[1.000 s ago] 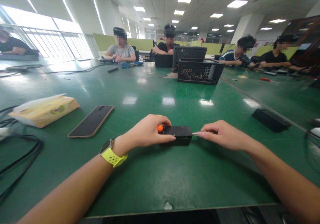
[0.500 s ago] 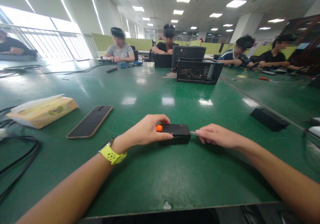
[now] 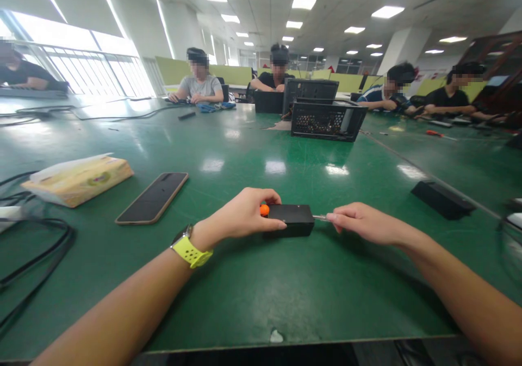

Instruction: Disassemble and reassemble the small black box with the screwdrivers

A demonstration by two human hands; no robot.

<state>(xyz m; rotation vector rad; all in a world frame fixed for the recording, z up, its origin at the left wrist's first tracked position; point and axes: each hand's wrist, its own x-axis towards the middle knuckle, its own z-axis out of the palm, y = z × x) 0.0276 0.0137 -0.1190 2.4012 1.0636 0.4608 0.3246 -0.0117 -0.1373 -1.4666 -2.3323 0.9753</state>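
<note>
On the green table lies a small black oblong box [image 3: 294, 220]. My left hand [image 3: 244, 213] grips its left end, with the thumb on the near side and the fingers curled over the far side. An orange round piece [image 3: 264, 210] shows at that end, between thumb and fingers; whether it is part of the box I cannot tell. My right hand [image 3: 359, 222] pinches a thin silvery metal rod [image 3: 322, 217], which points at the box's right end face. The rod's far end meets or enters that face, and its rear is hidden in my fingers.
To the left lie a phone [image 3: 153, 198], a soft tissue pack [image 3: 79, 180] and black cables [image 3: 49, 262]. Another black block [image 3: 442, 200] rests at right. Farther off stand black computer cases [image 3: 326, 118] and an orange-handled screwdriver [image 3: 435, 134]. Several people sit around the table.
My right hand has drawn slightly away from the box, so more of the rod shows. The left hand keeps its hold. The whole view has shifted a little.
</note>
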